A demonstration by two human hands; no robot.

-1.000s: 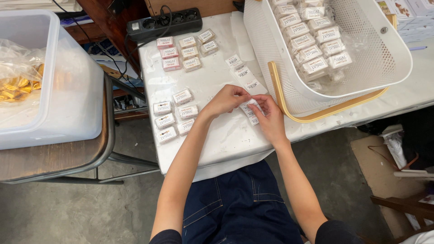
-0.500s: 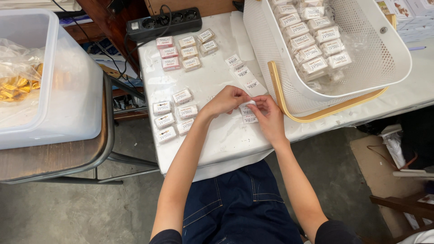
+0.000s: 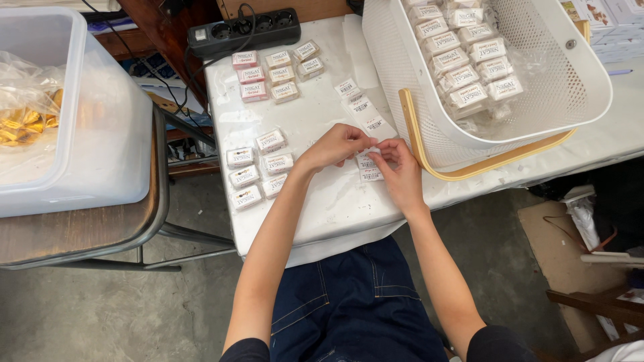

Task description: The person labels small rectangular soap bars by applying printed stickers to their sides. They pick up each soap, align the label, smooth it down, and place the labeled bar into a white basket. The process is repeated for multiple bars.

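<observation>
Your left hand and right hand meet over the white worktop, fingers pinched together on a small white label; another label lies just below. A row of labels runs up towards the white basket of wrapped blocks. Two groups of small packets lie left of your hands; a black power strip sits at the far edge
</observation>
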